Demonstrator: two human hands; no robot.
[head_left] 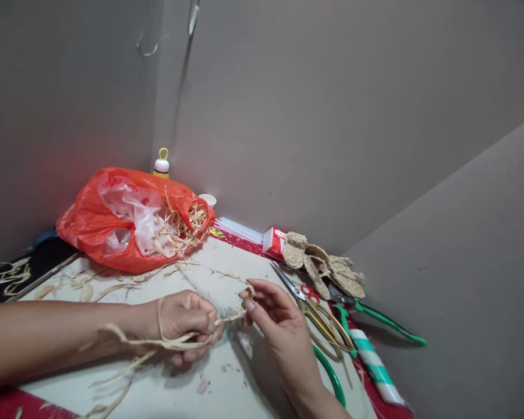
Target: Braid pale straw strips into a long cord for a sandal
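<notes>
Grey walls (332, 116) around white tabletop (227, 381). Left hand (187, 317) clenched on pale straw strands (168, 344); right hand (283, 326) pinching twisted or plaited cord (231, 318) between hands. Length from left hand out beyond right looks worked; strands trailing behind left hand loose, unworked.

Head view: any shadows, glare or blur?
Head view: soft shadows on the white tabletop beneath the left hand and right hand; fibre strands trailing from the left hand look slightly soft; pale sheen on the red bag.
</notes>
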